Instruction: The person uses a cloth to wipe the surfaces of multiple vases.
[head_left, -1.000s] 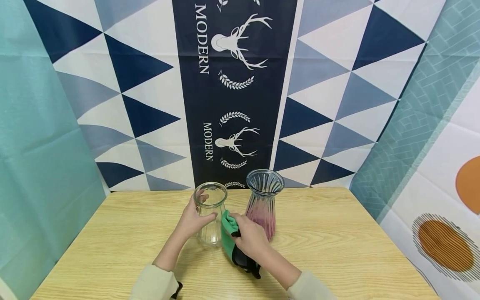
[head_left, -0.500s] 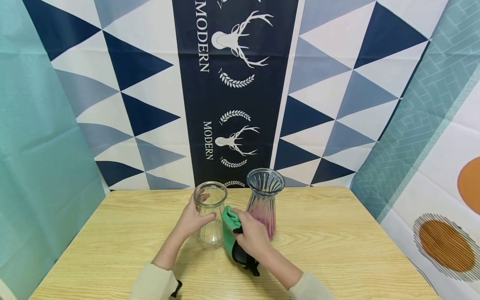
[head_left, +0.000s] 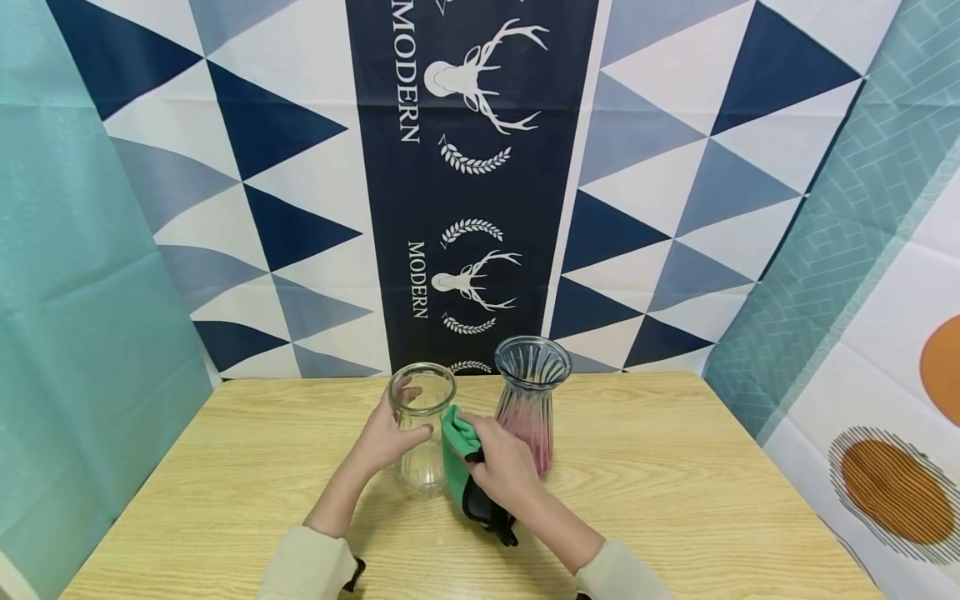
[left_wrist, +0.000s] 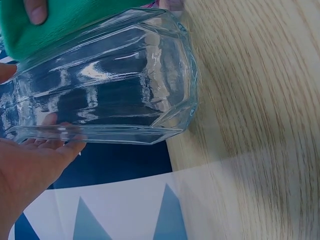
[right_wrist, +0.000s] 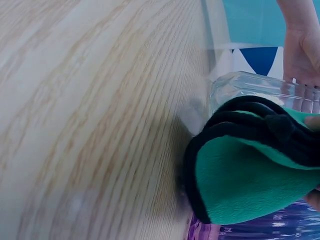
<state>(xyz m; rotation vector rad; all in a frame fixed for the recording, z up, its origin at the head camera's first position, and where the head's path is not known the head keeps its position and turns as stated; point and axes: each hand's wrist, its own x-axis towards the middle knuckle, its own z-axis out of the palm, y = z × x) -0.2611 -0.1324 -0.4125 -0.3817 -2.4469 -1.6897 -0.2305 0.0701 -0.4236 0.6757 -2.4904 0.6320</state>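
A clear glass vase (head_left: 422, 471) with a wide round rim stands upright on the wooden table. My left hand (head_left: 384, 435) grips it from the left side, thumb in front and fingers behind. In my right hand (head_left: 504, 468) is a folded green cloth (head_left: 454, 468) with black edging, pinched near its top. It lies along the right side of the clear vase; in the left wrist view the green cloth (left_wrist: 75, 27) runs along the glass wall. The loose lower folds of the cloth (right_wrist: 245, 182) hang close over the table in the right wrist view.
Just behind my right hand stands a second glass vase (head_left: 528, 400), ribbed, blue at the rim and pink below. The wooden table (head_left: 660, 500) ends at a patterned backdrop (head_left: 465, 192), with a teal sheet (head_left: 82, 333) at the left.
My right hand has slid the green cloth slightly upward along the clear vase's side. My left hand and both vases stay in place, with the head view shifting a little.
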